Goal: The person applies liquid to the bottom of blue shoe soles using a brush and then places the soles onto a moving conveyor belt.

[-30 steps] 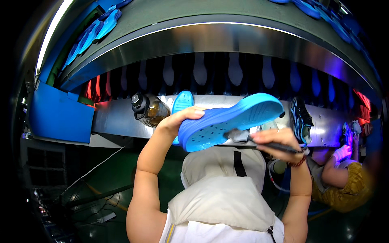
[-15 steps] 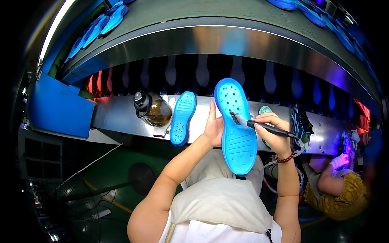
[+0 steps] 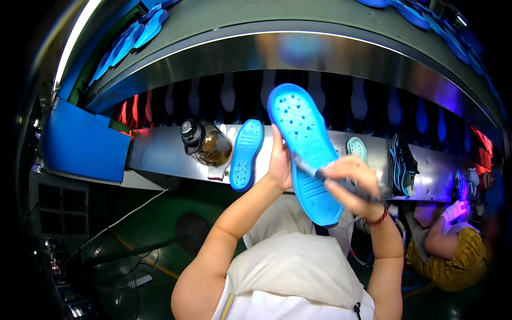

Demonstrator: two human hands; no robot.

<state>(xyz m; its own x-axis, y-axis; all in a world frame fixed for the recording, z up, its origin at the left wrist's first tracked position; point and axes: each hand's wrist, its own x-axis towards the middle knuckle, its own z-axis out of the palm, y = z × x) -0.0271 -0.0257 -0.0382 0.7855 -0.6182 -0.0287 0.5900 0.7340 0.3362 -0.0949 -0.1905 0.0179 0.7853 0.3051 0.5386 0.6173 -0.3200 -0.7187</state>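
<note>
My left hand (image 3: 280, 165) grips a bright blue shoe sole (image 3: 306, 141) by its left edge, its fingers hidden behind it. The sole faces up toward me, tilted, with small holes in the upper part and ridges lower down. In my right hand (image 3: 354, 184) is a brush (image 3: 332, 178) with a dark handle, slightly blurred. Its tip rests on or just over the left edge of the sole at mid-length. A second blue sole (image 3: 247, 154) lies on the metal bench left of my left hand.
On the metal ledge (image 3: 160, 152) stand a dark-capped bottle (image 3: 208, 143), a pale green sole (image 3: 356, 148) and a black and blue sneaker (image 3: 401, 165). A conveyor (image 3: 240, 16) carrying blue soles (image 3: 149, 29) runs behind. At right, a co-worker's gloved hand (image 3: 454, 212) shows under purple light.
The brush tip has gone from the sole's middle to its left edge. My left hand has tilted the sole, its top end now further up and left.
</note>
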